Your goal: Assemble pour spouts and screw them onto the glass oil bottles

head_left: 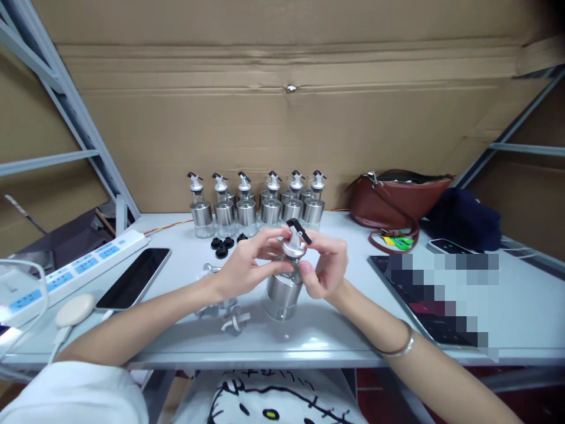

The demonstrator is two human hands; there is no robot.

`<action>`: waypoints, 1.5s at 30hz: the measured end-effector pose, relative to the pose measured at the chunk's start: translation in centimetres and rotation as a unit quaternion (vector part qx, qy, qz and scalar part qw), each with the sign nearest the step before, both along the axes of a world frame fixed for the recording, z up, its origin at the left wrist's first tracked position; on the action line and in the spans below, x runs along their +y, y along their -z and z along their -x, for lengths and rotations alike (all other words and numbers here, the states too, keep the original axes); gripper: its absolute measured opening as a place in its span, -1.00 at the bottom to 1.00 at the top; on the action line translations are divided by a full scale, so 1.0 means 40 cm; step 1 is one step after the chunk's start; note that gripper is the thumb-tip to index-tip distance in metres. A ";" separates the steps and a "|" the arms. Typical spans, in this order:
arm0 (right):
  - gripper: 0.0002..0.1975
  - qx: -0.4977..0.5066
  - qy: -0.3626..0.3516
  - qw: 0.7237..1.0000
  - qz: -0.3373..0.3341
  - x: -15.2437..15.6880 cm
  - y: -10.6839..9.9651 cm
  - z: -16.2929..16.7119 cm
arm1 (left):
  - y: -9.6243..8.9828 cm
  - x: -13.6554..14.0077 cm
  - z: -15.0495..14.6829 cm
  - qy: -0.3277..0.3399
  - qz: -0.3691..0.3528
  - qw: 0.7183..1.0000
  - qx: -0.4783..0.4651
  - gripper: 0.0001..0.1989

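Note:
An oil bottle (283,294) of clear glass with a steel band stands upright near the table's front edge. On its neck sits a grey pourer top with a black flip lid (299,229). My left hand (253,259) is closed around the neck and pourer from the left, thumb across the front. From the right, my right hand (324,265) grips the pourer, its fingers curled near the lid. Left of the bottle lie loose grey pourer spouts (236,320), partly behind my left forearm. Several small black caps (221,251) lie beyond my left hand.
Several similar bottles (224,212) with pourers stand in rows along the cardboard back wall. A power strip (73,274), a phone (135,277) and a white round charger (75,309) lie left. To the right are a brown bag (397,200), a dark cap (465,218) and a partly blurred tablet (424,300).

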State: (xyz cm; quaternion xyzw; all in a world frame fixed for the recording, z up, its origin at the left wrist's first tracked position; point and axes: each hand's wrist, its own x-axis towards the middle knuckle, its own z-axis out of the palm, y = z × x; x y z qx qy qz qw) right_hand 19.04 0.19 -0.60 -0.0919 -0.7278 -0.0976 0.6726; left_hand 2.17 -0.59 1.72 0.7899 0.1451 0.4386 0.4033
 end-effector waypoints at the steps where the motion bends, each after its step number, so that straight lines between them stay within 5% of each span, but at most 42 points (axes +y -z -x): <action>1: -0.64 -0.007 -0.011 1.000 0.008 0.002 -0.003 -0.001 | -0.004 0.000 0.000 -0.005 -0.004 1.000 -0.004 -0.60; 5: -0.65 0.017 -0.025 0.999 0.043 0.003 -0.013 0.000 | -0.056 0.004 0.018 -0.059 -0.021 0.997 -0.049 -0.62; 9: -0.68 0.035 0.000 0.998 0.052 0.010 -0.013 -0.007 | -0.171 0.030 0.086 -0.184 -0.054 0.975 -0.114 -0.61; 15: -0.67 0.008 0.023 0.999 0.047 0.019 -0.005 -0.016 | -0.285 0.112 0.233 -0.304 -0.056 0.950 -0.036 -0.64; 22: -0.68 0.003 0.025 0.998 0.051 0.020 -0.004 -0.018 | -0.239 0.229 0.336 -0.294 0.054 0.937 0.180 -0.67; 30: -0.68 -0.010 0.039 0.998 0.055 0.020 -0.007 -0.019 | -0.186 0.283 0.373 -0.225 0.092 0.954 0.177 -0.61; 45: -0.61 -0.034 0.031 0.997 0.066 0.018 -0.003 -0.018 | -0.093 0.341 0.359 -0.285 0.140 0.941 0.117 -0.60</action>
